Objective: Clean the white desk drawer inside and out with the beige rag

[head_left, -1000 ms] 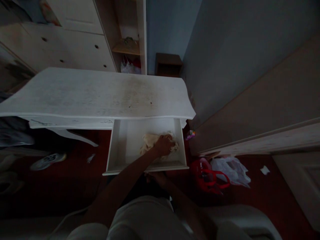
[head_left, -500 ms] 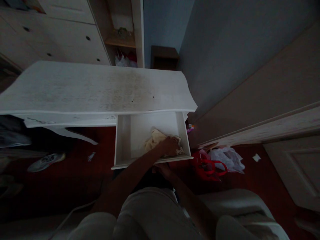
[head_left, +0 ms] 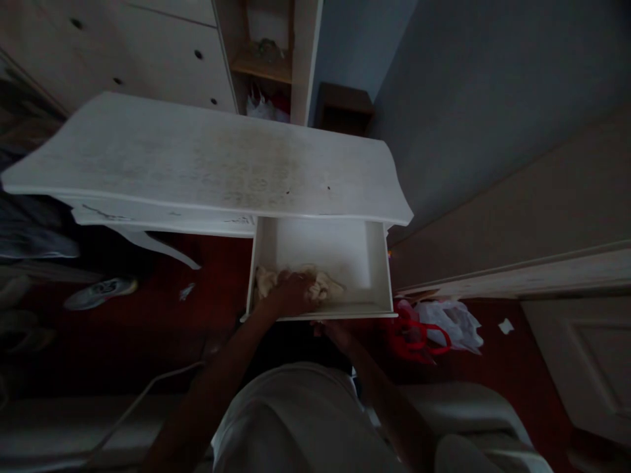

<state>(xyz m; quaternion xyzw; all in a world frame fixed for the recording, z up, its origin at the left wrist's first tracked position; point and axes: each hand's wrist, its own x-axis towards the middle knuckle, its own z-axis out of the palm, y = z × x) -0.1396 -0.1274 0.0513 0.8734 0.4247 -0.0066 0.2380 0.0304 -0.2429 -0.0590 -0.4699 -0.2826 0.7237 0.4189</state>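
A white desk (head_left: pixel 207 164) has its right drawer (head_left: pixel 379 263) pulled open. Inside the drawer my left hand (head_left: pixel 290 294) presses down on a crumpled cream cloth (head_left: pixel 323 286) near the front left corner, fingers closed over it. My right hand (head_left: pixel 332 330) sits just below the drawer's front edge, at its underside; its fingers are dark and mostly hidden. My light-trousered knees fill the bottom of the view.
A red-handled bag (head_left: pixel 414 332) and a white plastic bag (head_left: pixel 456 323) lie on the red floor right of the drawer. A shoe (head_left: pixel 98 292) lies under the desk at left. A white cabinet (head_left: pixel 148 52) and a shelf (head_left: pixel 263 62) stand behind.
My left hand has dragged the cream cloth from the drawer's right side to its front left. The right hand has stayed under the drawer front.
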